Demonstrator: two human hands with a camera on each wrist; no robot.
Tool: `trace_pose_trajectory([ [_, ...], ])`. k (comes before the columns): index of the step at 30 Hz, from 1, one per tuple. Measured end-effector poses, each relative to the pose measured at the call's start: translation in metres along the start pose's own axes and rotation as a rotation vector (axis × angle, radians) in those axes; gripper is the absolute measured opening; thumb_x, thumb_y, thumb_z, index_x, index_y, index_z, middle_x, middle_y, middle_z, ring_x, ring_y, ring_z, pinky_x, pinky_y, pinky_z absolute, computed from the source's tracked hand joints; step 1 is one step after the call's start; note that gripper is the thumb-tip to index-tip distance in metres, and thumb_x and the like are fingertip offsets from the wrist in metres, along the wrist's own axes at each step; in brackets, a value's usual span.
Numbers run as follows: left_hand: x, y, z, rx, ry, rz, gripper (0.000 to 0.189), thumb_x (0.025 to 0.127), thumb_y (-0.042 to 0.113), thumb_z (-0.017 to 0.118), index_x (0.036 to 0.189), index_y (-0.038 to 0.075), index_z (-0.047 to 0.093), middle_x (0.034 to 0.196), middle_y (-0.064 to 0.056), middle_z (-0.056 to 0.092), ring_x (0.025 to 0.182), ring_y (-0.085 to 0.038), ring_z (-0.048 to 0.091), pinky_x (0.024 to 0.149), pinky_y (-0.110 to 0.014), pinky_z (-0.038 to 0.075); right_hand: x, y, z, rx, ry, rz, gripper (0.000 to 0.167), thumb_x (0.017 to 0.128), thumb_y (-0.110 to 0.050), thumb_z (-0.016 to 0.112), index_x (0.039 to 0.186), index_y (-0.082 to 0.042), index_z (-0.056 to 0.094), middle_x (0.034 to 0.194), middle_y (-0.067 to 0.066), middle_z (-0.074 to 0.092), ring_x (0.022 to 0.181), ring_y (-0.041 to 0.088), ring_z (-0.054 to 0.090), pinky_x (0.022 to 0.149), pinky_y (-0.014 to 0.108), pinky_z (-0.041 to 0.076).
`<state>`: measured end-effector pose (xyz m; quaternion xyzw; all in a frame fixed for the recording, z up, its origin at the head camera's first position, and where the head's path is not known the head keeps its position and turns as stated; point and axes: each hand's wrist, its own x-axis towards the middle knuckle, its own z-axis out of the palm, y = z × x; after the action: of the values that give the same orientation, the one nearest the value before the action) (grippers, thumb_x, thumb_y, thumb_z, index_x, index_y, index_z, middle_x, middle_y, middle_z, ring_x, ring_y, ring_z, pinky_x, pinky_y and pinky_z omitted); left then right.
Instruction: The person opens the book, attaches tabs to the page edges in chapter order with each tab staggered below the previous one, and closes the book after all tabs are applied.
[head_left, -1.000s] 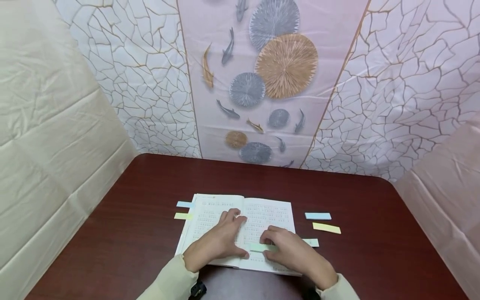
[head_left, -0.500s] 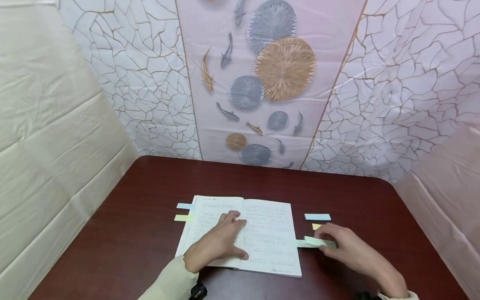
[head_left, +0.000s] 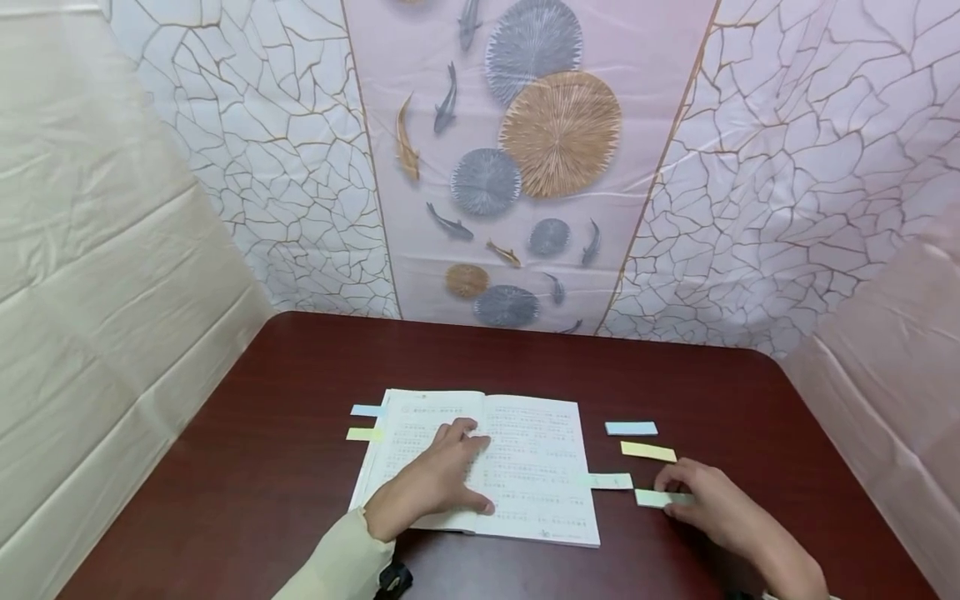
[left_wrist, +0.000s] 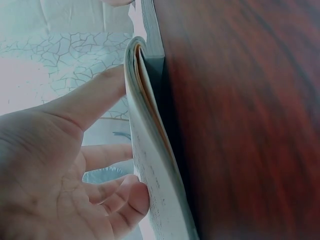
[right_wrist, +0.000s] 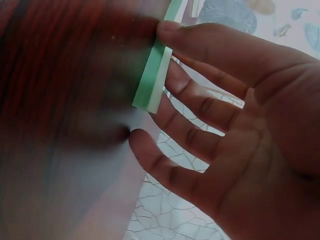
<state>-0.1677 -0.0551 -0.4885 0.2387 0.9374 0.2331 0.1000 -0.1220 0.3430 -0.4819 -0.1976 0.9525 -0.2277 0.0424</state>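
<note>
An open book [head_left: 528, 462] lies on the table, its printed pages facing up. My left hand [head_left: 435, 479] rests across the left page and the fold, thumb and fingers spread; the left wrist view shows its fingertips touching the paper. To the right of the book, my right hand [head_left: 716, 504] pinches a pad of green sticky tabs [head_left: 654, 498] at the table top. In the right wrist view the thumb is on one long side of that green pad [right_wrist: 150, 82], fingers on the other. One pale green tab [head_left: 611, 481] sticks out from the book's right edge.
A blue tab pad [head_left: 631, 428] and a yellow tab pad [head_left: 648, 451] lie beyond the right hand. A blue tab [head_left: 367, 410] and a yellow tab [head_left: 364, 434] stick out on the book's left side. Patterned cloth [head_left: 300, 167] stands behind the dark red table [head_left: 315, 358].
My right hand has moved right with the green pad, from above the right page down to the table beside the book, uncovering the page and yellow pad. The left hand stays put.
</note>
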Motion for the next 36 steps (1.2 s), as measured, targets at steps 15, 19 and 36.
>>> trace_pose_trajectory([
  [15,-0.003,-0.004,-0.001,0.024,0.012,0.0,0.094,0.07,0.043,0.1,0.147,0.005,0.061,0.157,-0.015,0.046,0.138,-0.03,0.045,0.108,-0.039,0.05,0.061,-0.101,0.021,-0.073,0.033,0.016,0.07,0.084,-0.03,0.091,0.138,0.004,0.062,0.138,0.025,0.059,0.126,0.041,0.061,0.102,0.056,0.052],
  [19,-0.002,-0.003,0.001,0.034,0.007,0.002,0.095,0.07,0.045,0.099,0.148,0.006,0.061,0.157,-0.014,0.046,0.139,-0.029,0.045,0.109,-0.038,0.05,0.076,-0.108,0.04,-0.085,-0.092,0.062,0.092,0.08,-0.039,0.093,0.148,0.008,0.053,0.151,0.033,0.048,0.14,0.049,0.048,0.111,0.061,0.044],
  [36,-0.005,-0.003,-0.002,0.169,0.018,0.039,0.091,0.073,0.052,0.095,0.146,0.008,0.062,0.154,-0.014,0.051,0.136,-0.028,0.05,0.108,-0.041,0.049,0.085,-0.108,0.057,-0.158,-0.16,0.099,0.105,0.087,-0.056,0.081,0.156,0.012,0.039,0.164,0.037,0.029,0.153,0.054,0.028,0.12,0.065,0.03],
])
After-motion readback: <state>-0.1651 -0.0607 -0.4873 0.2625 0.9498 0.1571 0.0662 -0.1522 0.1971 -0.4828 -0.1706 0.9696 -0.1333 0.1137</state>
